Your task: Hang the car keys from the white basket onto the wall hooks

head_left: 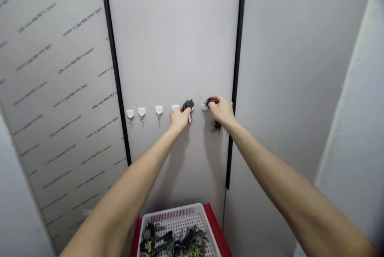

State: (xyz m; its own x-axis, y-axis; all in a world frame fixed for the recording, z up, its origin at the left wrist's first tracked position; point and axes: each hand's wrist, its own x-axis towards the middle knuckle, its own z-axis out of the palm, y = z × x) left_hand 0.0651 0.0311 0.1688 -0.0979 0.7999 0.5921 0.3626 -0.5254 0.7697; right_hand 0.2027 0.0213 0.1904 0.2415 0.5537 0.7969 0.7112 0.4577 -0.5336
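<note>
My left hand (178,118) pinches a set of keys with a dark round fob (188,105); a silver key (190,118) points down from it. Partly behind this fob is a white wall hook. Further right, my right hand (222,110) grips a black key fob (209,101) whose metal ring (205,107) is at another white hook (203,105). Whether the ring is over that hook I cannot tell. Below my right hand hangs a dark bunch of keys (217,126), and what it hangs from is hidden.
White adhesive hooks (159,110) run in a row across the pale panel between two black vertical strips (112,49). Below, a white plastic basket (177,211) holds several key sets and fobs, on a red surface (214,223). Printed film covers the left panel.
</note>
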